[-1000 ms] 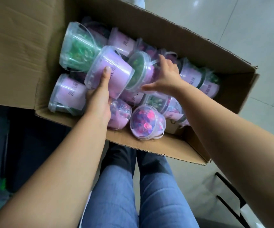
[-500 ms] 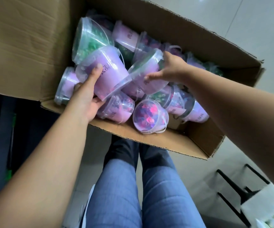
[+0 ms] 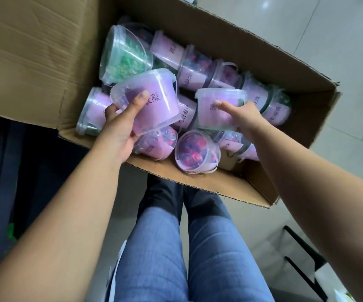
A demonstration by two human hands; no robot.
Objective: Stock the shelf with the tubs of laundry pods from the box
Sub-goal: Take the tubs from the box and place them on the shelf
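My left hand (image 3: 119, 129) grips purple tub (image 3: 156, 99); right hand (image 3: 244, 115) grips second tub (image 3: 216, 105) at 3 o'clock; box (image 3: 198, 183) edge 6 o'clock.

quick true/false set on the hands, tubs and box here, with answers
1. The left hand holds a purple tub. True.
2. The right hand is empty. False: it grips a second purple tub.
3. A tub of green pods lies in the box. True.
4. Every tub in the box stands upright. False: most lie on their sides, like the near tub.
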